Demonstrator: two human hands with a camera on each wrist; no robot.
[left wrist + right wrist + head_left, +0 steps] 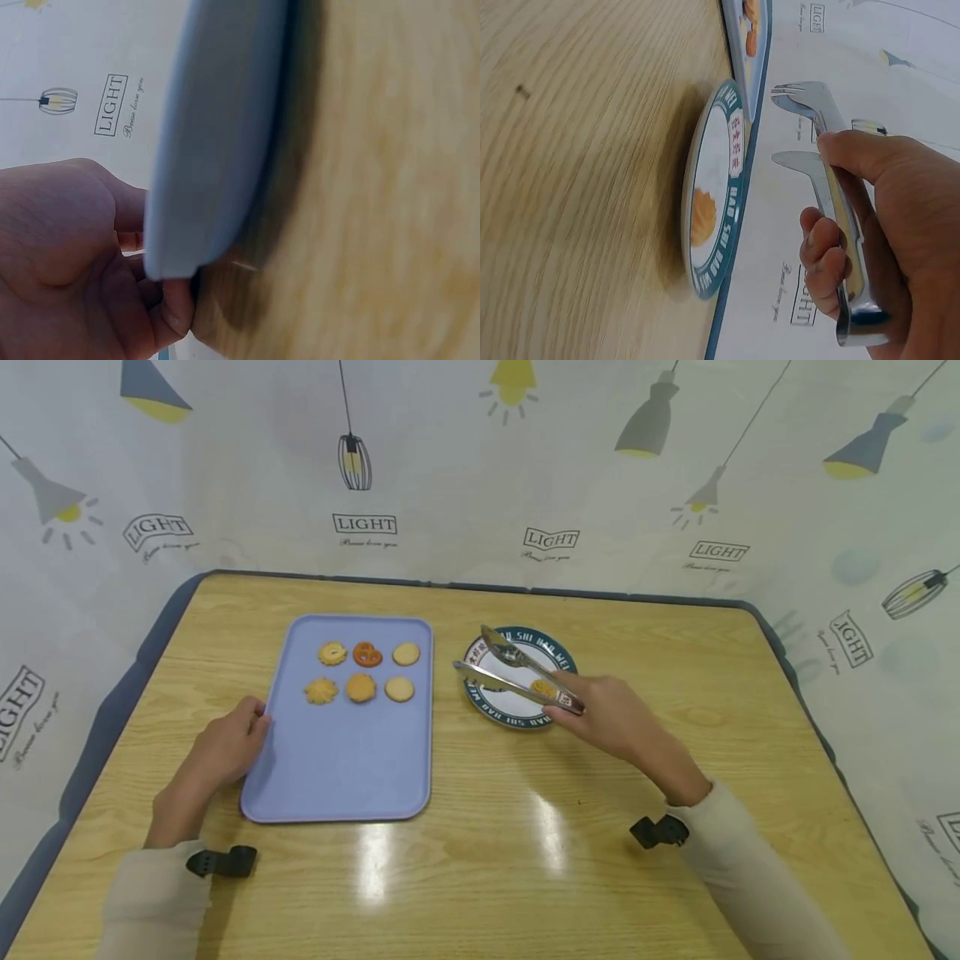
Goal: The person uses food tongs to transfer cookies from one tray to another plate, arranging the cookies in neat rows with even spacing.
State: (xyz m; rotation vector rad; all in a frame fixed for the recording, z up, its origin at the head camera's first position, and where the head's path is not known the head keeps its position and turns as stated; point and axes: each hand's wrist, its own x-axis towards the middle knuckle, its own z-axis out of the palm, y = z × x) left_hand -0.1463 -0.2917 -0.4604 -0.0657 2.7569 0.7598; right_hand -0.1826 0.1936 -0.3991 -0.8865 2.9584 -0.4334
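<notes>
My left hand grips the left rim of a lavender tray; in the left wrist view the fingers curl around the tray's edge. Two rows of three baked pieces lie on its far half, among them a pretzel, a leaf-shaped cookie and a plain round cookie. Metal tongs are held in my right hand, their tips apart with nothing between them. They hover over a white plate with a lettered teal rim. On it sits a ridged golden cookie.
A light wooden table carries the tray on the left and the plate right of it. Patterned sheeting with lamp drawings stands behind and beside the table, whose edge has a dark blue border.
</notes>
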